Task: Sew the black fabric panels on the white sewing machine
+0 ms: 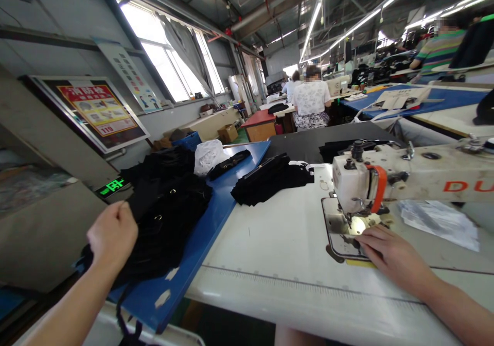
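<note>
Cloth [143, 199] was pinched in the left hand [112, 234], the nearer one, lying rightward of its curled fingers, before the pile [175, 227]; the right hand [393, 256] was laid at the machine plate [335, 224], its grip indiscernible.

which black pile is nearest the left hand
The big heap with gold rings on the blue table, right at the left hand; the white table's pile lies farther right.

A flat black piece [143, 199] is pinched in the left hand [113, 230]. The black pile [175, 232], loosely heaped, lies just right of that hand. The white machine [415, 173], lit underneath, stands just beyond the right hand [393, 253].
</note>
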{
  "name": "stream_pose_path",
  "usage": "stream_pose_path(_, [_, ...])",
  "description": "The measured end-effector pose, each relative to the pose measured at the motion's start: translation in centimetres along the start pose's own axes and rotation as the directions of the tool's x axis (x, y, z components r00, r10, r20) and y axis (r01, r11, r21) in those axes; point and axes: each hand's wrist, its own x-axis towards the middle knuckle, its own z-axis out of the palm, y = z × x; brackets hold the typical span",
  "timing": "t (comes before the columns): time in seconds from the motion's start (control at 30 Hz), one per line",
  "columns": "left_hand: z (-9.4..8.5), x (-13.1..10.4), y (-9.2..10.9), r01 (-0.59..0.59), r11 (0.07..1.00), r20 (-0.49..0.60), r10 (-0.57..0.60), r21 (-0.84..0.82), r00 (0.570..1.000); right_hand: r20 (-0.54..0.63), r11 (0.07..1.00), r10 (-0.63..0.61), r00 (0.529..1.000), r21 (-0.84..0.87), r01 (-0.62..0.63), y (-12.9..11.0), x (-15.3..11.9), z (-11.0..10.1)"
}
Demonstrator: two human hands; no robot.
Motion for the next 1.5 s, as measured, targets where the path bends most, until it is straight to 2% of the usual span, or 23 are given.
stream_pose_path(0.07, [-1.0,-0.5,1.2,-0.084,0.995,-0.203,0.094,0.062,0.975,0.001,1.000,-0.008,1.000,0.008,0.008,0.0,0.1,0.0])
stream_pose_path(0.1, [-1.4,-1.1,2.1,-0.183,0.978,-0.266,0.203,0.098,0.942,0.006,1.000,-0.008,1.000,0.012,0.008,0.0,0.2,0.0])
stream_pose_path(0.13, [-1.6,-1.9,3.3,-0.317,0.940,-0.277,0.340,0.128,0.899,0.015,1.000,-0.006,1.000,0.015,0.006,0.0,0.3,-0.1])
stream_pose_path(0.2, [-0.9,-4.3,6.3,-0.588,0.801,-0.186,0.598,0.110,0.780,0.036,1.000,0.009,0.999,0.015,-0.010,-0.1,0.5,-0.2])
stream_pose_path(0.27, [1.0,-8.0,10.1,-0.769,0.639,-0.049,0.768,-0.016,0.639,0.052,0.999,0.033,0.998,0.005,-0.033,-0.3,0.8,-0.3])
stream_pose_path(0.33, [3.6,-12.4,14.4,-0.839,0.507,0.102,0.862,-0.197,0.497,0.060,0.999,0.044,0.997,-0.014,-0.043,-0.7,1.2,-0.5])
stream_pose_path(0.4, [5.9,-16.6,18.6,-0.828,0.430,0.210,0.902,-0.359,0.377,0.052,0.998,0.052,0.997,-0.041,-0.050,-0.9,1.4,-0.6])
stream_pose_path(0.43, [6.7,-18.3,20.5,-0.804,0.409,0.232,0.912,-0.431,0.339,0.051,0.997,0.052,0.997,-0.052,-0.049,-0.8,1.4,-0.7])
stream_pose_path(0.47, [7.4,-19.6,22.3,-0.767,0.407,0.239,0.913,-0.496,0.330,0.046,0.997,0.051,0.998,-0.055,-0.048,-0.6,1.2,-0.8])
stream_pose_path(0.5, [7.8,-20.5,23.8,-0.720,0.417,0.237,0.909,-0.555,0.344,0.032,0.997,0.052,0.998,-0.059,-0.050,-0.2,0.9,-1.1])
stream_pose_path(0.57, [8.4,-21.2,26.1,-0.605,0.457,0.227,0.879,-0.652,0.420,-0.017,0.993,0.090,0.996,-0.081,-0.091,1.1,0.0,-2.1])
stream_pose_path(0.63, [8.9,-21.1,27.5,-0.499,0.470,0.212,0.847,-0.728,0.488,-0.101,0.972,0.189,0.977,-0.123,-0.201,3.0,-1.3,-3.6])
stream_pose_path(0.73, [9.4,-21.0,28.7,-0.402,0.431,0.160,0.817,-0.808,0.555,-0.211,0.874,0.404,0.890,-0.198,-0.444,6.1,-2.6,-6.1])
stream_pose_path(0.83, [9.0,-21.4,29.5,-0.328,0.406,0.147,0.789,-0.853,0.596,-0.127,0.779,0.546,0.828,-0.287,-0.557,7.8,-2.5,-7.5])
stream_pose_path(0.9, [8.4,-21.6,29.7,-0.296,0.370,0.139,0.799,-0.881,0.586,-0.024,0.751,0.594,0.804,-0.341,-0.565,8.1,-1.9,-7.6])
stream_pose_path(0.97, [8.1,-21.6,29.6,-0.300,0.297,0.089,0.828,-0.907,0.554,0.026,0.731,0.626,0.779,-0.368,-0.575,7.9,-1.3,-7.4])
stream_pose_path(1.03, [8.3,-21.4,29.1,-0.357,0.235,0.007,0.843,-0.904,0.538,0.028,0.719,0.642,0.766,-0.372,-0.588,7.6,-1.1,-7.1])
stream_pose_path(1.1, [9.2,-21.2,28.5,-0.468,0.217,-0.061,0.858,-0.856,0.510,0.020,0.716,0.645,0.764,-0.366,-0.594,7.5,-1.1,-6.9])
stream_pose_path(1.23, [11.3,-21.3,27.9,-0.683,0.196,-0.107,0.921,-0.703,0.375,-0.004,0.711,0.649,0.761,-0.355,-0.608,7.7,-1.5,-6.9])
stream_pose_path(1.27, [11.6,-21.3,27.8,-0.710,0.197,-0.103,0.929,-0.676,0.356,-0.009,0.709,0.649,0.761,-0.354,-0.610,7.7,-1.6,-6.8])
stream_pose_path(1.4, [11.8,-21.6,27.8,-0.743,0.205,-0.095,0.936,-0.637,0.340,-0.013,0.714,0.640,0.769,-0.359,-0.601,7.7,-1.6,-6.6])
stream_pose_path(1.5, [11.5,-21.7,27.9,-0.740,0.201,-0.106,0.933,-0.641,0.345,-0.020,0.715,0.636,0.772,-0.360,-0.599,7.7,-1.6,-6.4])
